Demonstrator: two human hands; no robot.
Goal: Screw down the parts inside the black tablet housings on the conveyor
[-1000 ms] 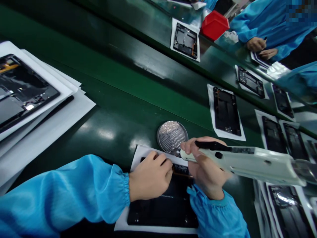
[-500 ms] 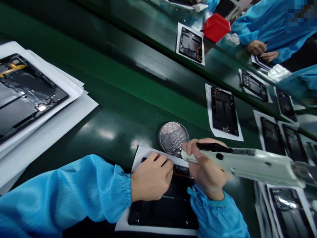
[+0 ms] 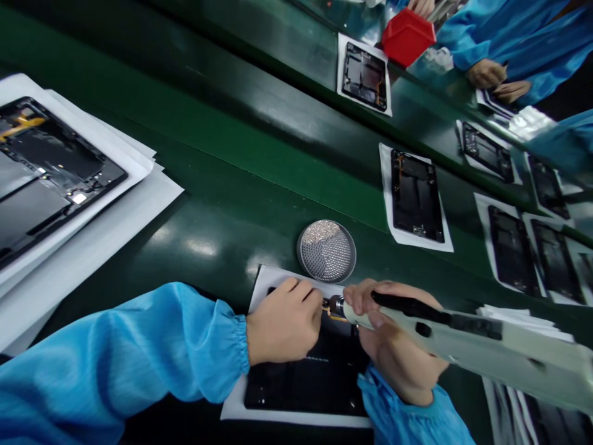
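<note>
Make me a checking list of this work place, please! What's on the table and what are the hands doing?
Surface: green table, shiny with light spots.
Job's things: dark tablet on white paper; driver, tip at the tablet's far edge; round dish with silvery bits.
Clutter: paper pile at left, open tablet on top.
Hands: left on the dark tablet; right grips the driver.
Cables: nothing seen.
Surroundings: red bin, person in blue.
</note>
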